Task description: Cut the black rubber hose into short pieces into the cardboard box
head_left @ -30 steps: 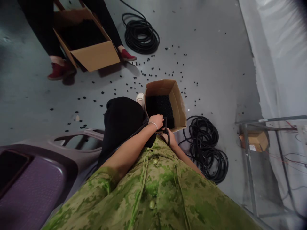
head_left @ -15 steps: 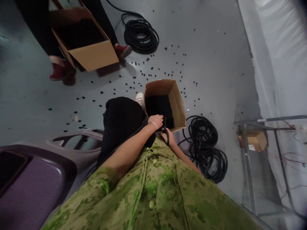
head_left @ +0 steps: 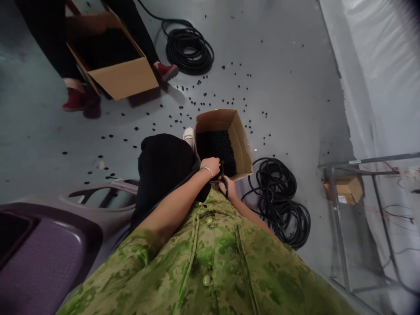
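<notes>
My left hand [head_left: 211, 165], with a bracelet on the wrist, is closed over the near edge of an open cardboard box [head_left: 241, 140] filled with small black pieces [head_left: 216, 146]. A thin black hose [head_left: 223, 177] runs between my two hands. My right hand [head_left: 229, 189] grips that hose just below the box's front rim. What the left fingers pinch is too small to make out beyond the hose end. A loose coil of the same black hose [head_left: 278, 201] lies on the floor to the right of the box.
Small black pieces [head_left: 197, 103] are scattered over the grey floor. Another person in red shoes [head_left: 166, 71] stands at the top left behind a second cardboard box [head_left: 126, 78]. Another hose coil [head_left: 188, 46] lies beyond. A purple plastic chair [head_left: 49, 236] is left, a metal frame [head_left: 337, 218] right.
My hands stay at the box's edge on the hose. The view has shifted slightly, and the other person's red shoe has moved a little to the left.
</notes>
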`<action>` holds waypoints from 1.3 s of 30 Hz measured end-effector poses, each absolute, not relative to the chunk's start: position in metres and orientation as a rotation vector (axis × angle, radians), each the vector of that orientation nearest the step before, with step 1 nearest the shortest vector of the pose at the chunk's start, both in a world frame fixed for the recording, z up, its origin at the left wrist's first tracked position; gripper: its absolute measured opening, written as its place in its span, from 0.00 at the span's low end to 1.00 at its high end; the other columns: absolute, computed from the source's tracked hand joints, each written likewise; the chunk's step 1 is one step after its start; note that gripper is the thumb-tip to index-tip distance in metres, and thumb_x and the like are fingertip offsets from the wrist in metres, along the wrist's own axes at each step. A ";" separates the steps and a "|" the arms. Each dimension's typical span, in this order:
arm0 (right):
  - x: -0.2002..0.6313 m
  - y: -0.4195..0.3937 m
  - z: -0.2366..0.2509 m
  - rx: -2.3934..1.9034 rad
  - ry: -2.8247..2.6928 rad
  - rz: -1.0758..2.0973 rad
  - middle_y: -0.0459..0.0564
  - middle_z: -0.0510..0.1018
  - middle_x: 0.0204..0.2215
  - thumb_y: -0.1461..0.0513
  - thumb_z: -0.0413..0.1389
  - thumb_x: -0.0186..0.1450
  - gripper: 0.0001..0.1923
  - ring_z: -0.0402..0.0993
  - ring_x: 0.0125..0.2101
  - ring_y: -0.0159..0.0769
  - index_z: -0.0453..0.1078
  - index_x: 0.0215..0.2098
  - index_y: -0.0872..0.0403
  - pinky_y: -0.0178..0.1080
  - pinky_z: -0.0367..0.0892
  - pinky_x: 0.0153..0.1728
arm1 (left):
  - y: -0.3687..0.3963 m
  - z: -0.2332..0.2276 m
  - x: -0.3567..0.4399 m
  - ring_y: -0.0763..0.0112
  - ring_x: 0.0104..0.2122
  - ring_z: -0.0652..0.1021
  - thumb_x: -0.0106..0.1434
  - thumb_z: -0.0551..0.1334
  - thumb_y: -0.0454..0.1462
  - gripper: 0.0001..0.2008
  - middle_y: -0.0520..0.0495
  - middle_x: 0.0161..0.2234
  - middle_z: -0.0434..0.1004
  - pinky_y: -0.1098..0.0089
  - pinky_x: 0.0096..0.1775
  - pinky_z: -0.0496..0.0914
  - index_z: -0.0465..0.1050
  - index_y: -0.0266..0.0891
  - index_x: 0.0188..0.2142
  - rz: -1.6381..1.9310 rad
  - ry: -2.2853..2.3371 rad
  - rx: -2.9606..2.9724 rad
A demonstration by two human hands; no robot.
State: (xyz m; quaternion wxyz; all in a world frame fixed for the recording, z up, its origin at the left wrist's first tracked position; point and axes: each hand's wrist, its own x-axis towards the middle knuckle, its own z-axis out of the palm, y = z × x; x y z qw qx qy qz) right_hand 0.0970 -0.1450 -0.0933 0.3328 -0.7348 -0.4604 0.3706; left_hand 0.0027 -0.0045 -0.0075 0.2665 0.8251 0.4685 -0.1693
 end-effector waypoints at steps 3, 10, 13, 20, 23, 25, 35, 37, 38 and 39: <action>0.094 -0.142 -0.098 -1.939 -1.240 0.965 0.45 0.75 0.25 0.61 0.50 0.54 0.14 0.68 0.25 0.33 0.73 0.36 0.54 0.32 0.63 0.31 | -0.004 -0.008 0.002 0.59 0.46 0.78 0.65 0.54 0.37 0.14 0.36 0.47 0.77 0.66 0.44 0.71 0.73 0.35 0.46 -0.502 1.291 2.217; 0.094 -0.141 -0.104 -1.972 -1.260 0.972 0.45 0.76 0.27 0.61 0.51 0.54 0.15 0.69 0.27 0.34 0.74 0.37 0.52 0.33 0.63 0.31 | -0.022 0.013 -0.001 0.54 0.49 0.74 0.65 0.52 0.31 0.17 0.29 0.49 0.71 0.59 0.47 0.66 0.68 0.28 0.52 -0.443 1.338 2.474; 0.096 -0.143 -0.105 -1.962 -1.219 0.982 0.46 0.77 0.29 0.61 0.50 0.55 0.16 0.71 0.30 0.36 0.74 0.39 0.51 0.34 0.65 0.34 | -0.028 0.021 -0.004 0.52 0.48 0.74 0.66 0.48 0.29 0.18 0.26 0.47 0.72 0.57 0.47 0.66 0.68 0.25 0.51 -0.450 1.417 2.463; 0.097 -0.144 -0.101 -1.913 -1.146 1.032 0.45 0.78 0.29 0.59 0.51 0.56 0.14 0.72 0.30 0.37 0.73 0.38 0.52 0.35 0.66 0.35 | -0.019 0.016 -0.009 0.55 0.46 0.77 0.67 0.50 0.31 0.16 0.28 0.45 0.74 0.63 0.44 0.69 0.70 0.27 0.49 -0.485 1.352 2.336; 0.096 -0.145 -0.101 -1.889 -1.060 1.092 0.44 0.76 0.27 0.59 0.53 0.56 0.14 0.71 0.29 0.37 0.72 0.39 0.52 0.36 0.67 0.33 | -0.017 0.010 -0.009 0.57 0.46 0.77 0.67 0.51 0.34 0.16 0.30 0.45 0.74 0.64 0.45 0.69 0.70 0.29 0.49 -0.474 1.355 2.319; 0.095 -0.146 -0.100 -1.859 -0.971 1.164 0.44 0.76 0.26 0.58 0.54 0.56 0.14 0.71 0.28 0.36 0.71 0.40 0.52 0.36 0.67 0.32 | -0.017 0.007 -0.009 0.57 0.45 0.77 0.67 0.51 0.36 0.15 0.31 0.45 0.75 0.64 0.45 0.70 0.70 0.30 0.49 -0.467 1.358 2.324; 0.095 -0.146 -0.087 -1.688 -0.702 1.398 0.43 0.74 0.23 0.56 0.54 0.58 0.18 0.72 0.22 0.32 0.67 0.46 0.53 0.33 0.67 0.25 | -0.018 0.003 -0.008 0.56 0.45 0.78 0.67 0.52 0.36 0.16 0.33 0.44 0.76 0.63 0.45 0.71 0.71 0.32 0.48 -0.470 1.268 2.354; 0.095 -0.146 -0.089 -1.706 -0.725 1.381 0.43 0.74 0.23 0.55 0.54 0.59 0.18 0.72 0.22 0.32 0.66 0.46 0.53 0.33 0.67 0.25 | -0.018 0.003 -0.007 0.56 0.45 0.78 0.67 0.52 0.36 0.16 0.33 0.44 0.76 0.63 0.45 0.71 0.71 0.32 0.48 -0.469 1.255 2.354; 0.095 -0.146 -0.090 -1.714 -0.744 1.371 0.43 0.74 0.23 0.54 0.54 0.59 0.19 0.72 0.22 0.32 0.66 0.46 0.53 0.33 0.67 0.25 | -0.018 0.003 -0.007 0.56 0.45 0.78 0.67 0.52 0.36 0.16 0.32 0.44 0.76 0.63 0.45 0.71 0.71 0.32 0.48 -0.468 1.252 2.354; 0.095 -0.146 -0.092 -1.721 -0.764 1.358 0.42 0.74 0.23 0.54 0.54 0.59 0.19 0.71 0.22 0.31 0.66 0.46 0.53 0.32 0.66 0.25 | -0.018 0.003 -0.007 0.56 0.45 0.78 0.67 0.52 0.36 0.16 0.32 0.44 0.76 0.63 0.45 0.71 0.71 0.32 0.48 -0.464 1.251 2.356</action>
